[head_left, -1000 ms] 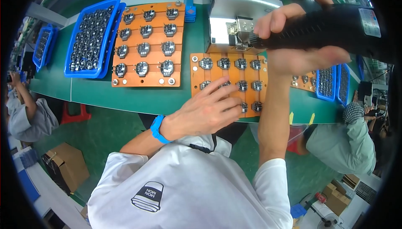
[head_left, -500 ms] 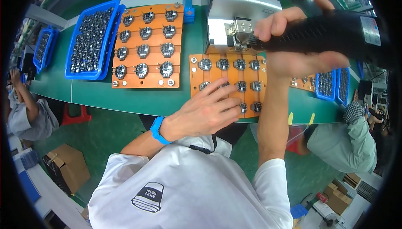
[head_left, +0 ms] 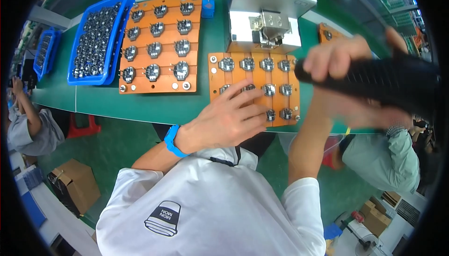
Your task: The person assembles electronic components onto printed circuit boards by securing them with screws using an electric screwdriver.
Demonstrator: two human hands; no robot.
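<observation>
My right hand (head_left: 337,58) is wrapped round a black electric screwdriver (head_left: 381,76), held up to the right of the nearer orange fixture plate (head_left: 293,101). Motion smears this hand a little, and the driver's bit cannot be made out. Small round circuit boards (head_left: 267,64) sit in rows on that plate. My left hand (head_left: 229,122), a blue band (head_left: 174,141) on its wrist, lies over the plate's left and lower part with fingers spread. Its fingers hide some of the boards. Just behind the plate stands a metal screw feeder (head_left: 273,27).
A larger orange plate (head_left: 168,84) with similar boards lies to the left. Beyond it are stacked blue trays (head_left: 112,45) full of small parts. A blue strap-like item (head_left: 207,3) lies by the feeder. Other people (head_left: 397,158) sit at both sides of the green table (head_left: 140,108).
My right hand has drawn the screwdriver away from the feeder, toward the right and nearer to me. My left hand stays on the plate. The whole view has shifted slightly.
</observation>
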